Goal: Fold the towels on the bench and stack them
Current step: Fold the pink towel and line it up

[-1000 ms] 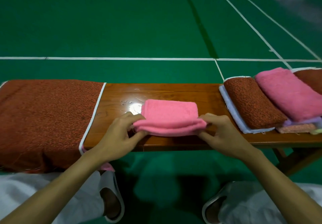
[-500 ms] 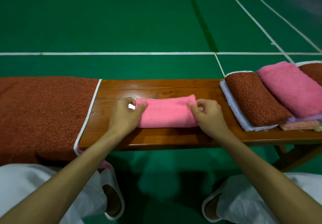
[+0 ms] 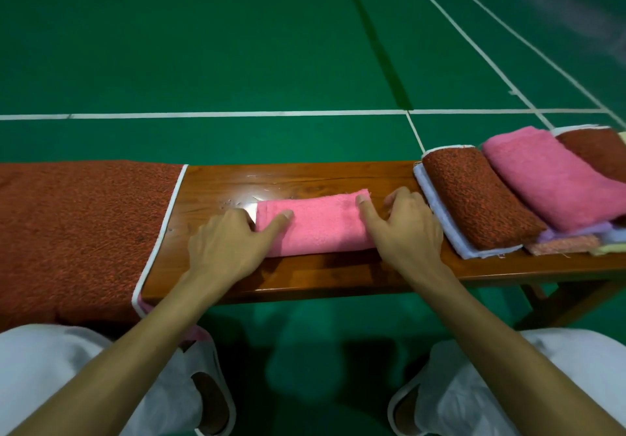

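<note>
- Pink towel (image 3: 318, 225) folded to a narrow bundle, lying lengthwise mid-counter (image 3: 305, 178).
- Left hand (image 3: 227, 246) at the pink towel's left end: fingers loose and apart, thumb resting on the cloth, nothing clasped.
- Right hand (image 3: 403, 235) at the pink towel's right end: thumb laid on top, other fingers spread on the wood just beyond, nothing clasped.
- Well left of the pink towel: spread rust-red towel (image 3: 78, 232), draped over the near edge.
- Near right of the pink towel: folded rust-red towel (image 3: 474, 198) and big pink fold (image 3: 548, 178), side by side on pale cloths (image 3: 437, 212).
</note>
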Action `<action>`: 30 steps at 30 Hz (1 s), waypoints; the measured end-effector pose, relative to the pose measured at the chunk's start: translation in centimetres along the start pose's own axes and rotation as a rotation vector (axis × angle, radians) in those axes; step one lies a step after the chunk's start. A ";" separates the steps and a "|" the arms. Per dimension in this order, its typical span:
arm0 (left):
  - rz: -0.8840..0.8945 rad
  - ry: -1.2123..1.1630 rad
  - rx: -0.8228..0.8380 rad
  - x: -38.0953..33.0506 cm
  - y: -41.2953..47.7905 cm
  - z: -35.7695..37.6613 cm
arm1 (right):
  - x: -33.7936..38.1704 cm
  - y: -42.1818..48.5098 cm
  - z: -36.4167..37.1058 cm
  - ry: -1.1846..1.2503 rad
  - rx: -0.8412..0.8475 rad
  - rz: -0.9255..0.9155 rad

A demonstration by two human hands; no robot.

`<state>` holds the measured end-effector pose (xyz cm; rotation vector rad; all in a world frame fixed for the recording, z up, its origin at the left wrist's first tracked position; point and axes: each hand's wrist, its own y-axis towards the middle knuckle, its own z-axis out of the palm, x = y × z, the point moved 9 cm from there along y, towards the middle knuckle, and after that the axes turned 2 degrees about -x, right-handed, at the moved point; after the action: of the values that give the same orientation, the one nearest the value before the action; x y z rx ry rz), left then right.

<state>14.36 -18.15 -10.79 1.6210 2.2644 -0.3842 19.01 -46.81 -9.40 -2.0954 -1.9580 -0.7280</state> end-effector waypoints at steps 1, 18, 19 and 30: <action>0.000 0.022 0.004 -0.4 -0.4 0.2 | -0.3 0.0 0.7 -0.056 0.068 0.022; -0.314 -1.230 0.306 -3.4 0.9 2.6 | -0.2 0.2 1.4 0.944 0.231 0.238; -0.322 -1.241 0.282 -3.4 1.1 2.6 | -0.2 0.3 1.1 1.003 0.211 0.240; -0.253 -1.283 0.190 -10.0 5.3 3.0 | -1.5 1.7 -5.2 0.840 -0.024 -0.019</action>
<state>22.71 -26.25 -9.49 0.6899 1.3904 -1.2724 19.46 -50.73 -5.28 -1.4022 -1.4774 -1.3517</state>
